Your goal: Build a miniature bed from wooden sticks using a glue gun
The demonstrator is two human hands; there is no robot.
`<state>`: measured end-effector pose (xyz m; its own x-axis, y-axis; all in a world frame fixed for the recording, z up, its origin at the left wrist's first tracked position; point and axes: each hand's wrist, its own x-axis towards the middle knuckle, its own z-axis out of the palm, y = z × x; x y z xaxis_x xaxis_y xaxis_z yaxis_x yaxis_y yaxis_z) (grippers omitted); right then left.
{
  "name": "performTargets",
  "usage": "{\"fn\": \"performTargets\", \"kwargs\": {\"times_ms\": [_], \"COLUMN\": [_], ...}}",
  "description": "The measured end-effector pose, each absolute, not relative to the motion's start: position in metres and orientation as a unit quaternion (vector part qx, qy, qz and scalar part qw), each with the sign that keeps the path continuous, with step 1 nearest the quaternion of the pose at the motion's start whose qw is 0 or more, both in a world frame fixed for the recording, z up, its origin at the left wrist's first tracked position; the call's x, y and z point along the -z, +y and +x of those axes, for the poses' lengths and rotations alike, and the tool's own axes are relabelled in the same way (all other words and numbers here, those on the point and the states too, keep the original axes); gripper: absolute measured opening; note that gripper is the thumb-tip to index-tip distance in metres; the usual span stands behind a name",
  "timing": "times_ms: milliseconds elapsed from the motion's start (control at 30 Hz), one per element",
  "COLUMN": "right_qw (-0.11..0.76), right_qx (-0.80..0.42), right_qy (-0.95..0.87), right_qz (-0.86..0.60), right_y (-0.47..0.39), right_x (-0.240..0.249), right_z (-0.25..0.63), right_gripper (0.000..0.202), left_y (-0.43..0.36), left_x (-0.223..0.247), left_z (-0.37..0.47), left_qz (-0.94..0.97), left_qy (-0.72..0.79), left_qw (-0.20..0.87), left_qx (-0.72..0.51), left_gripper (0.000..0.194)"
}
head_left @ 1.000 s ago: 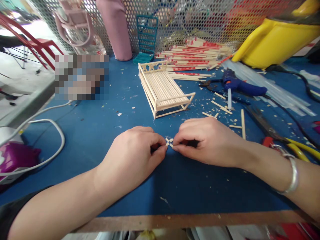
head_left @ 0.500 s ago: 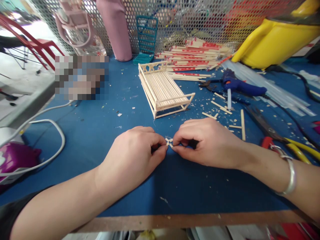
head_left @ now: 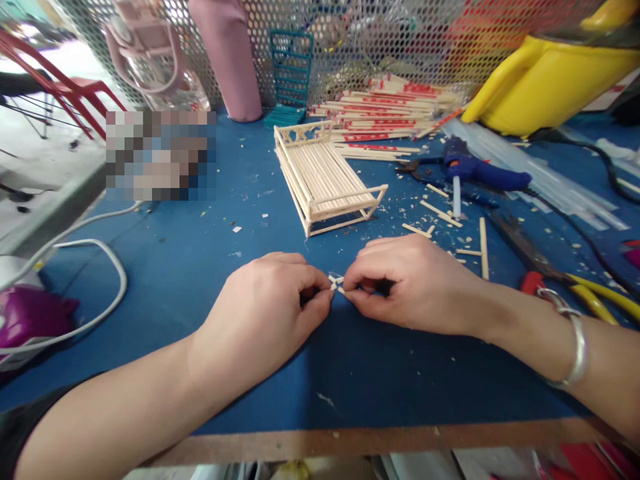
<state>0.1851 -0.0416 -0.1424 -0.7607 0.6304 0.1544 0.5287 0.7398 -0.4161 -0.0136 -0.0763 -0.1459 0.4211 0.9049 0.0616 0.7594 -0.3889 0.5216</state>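
Note:
Near the middle of the blue table, my left hand and my right hand face each other with a small gap between their fingertips. Both pinch the ends of tiny pale stick pieces that cross in an X-like shape; the fingers partly cover them. Just beyond stands a small bed-like frame of wooden sticks, touched by neither hand. Loose cut sticks lie past my right hand.
Paper-wrapped chopsticks, a blue glue gun, clear glue sticks and a yellow container lie behind. Yellow-handled pliers are at right. A pink bottle, teal rack and white cable are farther left.
The whole view has shifted very slightly, with things sitting a little farther left. Both hands keep the same pinch on the small pieces.

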Motion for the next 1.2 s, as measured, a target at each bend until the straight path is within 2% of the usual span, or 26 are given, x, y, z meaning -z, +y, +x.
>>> {"fn": "performTargets", "kwargs": {"times_ms": [167, 500, 1200], "right_qw": [0.151, 0.153, 0.152], "right_qx": [-0.179, -0.189, -0.12], "right_qy": [-0.915, -0.919, -0.907], "right_qz": [-0.327, -0.311, -0.375], "right_y": [-0.043, -0.041, -0.051], "right_x": [0.143, 0.144, 0.146], "right_z": [0.185, 0.184, 0.181], "right_gripper": [0.005, 0.01, 0.013], "left_y": [-0.077, -0.076, -0.076], "left_x": [0.146, 0.145, 0.147], "left_z": [-0.014, -0.014, -0.014], "left_qz": [0.814, 0.814, 0.815], "left_qy": [0.514, 0.514, 0.515], "left_qw": [0.215, 0.211, 0.208], "left_qx": [-0.163, -0.167, -0.161], "left_gripper": [0.014, 0.014, 0.014]}}
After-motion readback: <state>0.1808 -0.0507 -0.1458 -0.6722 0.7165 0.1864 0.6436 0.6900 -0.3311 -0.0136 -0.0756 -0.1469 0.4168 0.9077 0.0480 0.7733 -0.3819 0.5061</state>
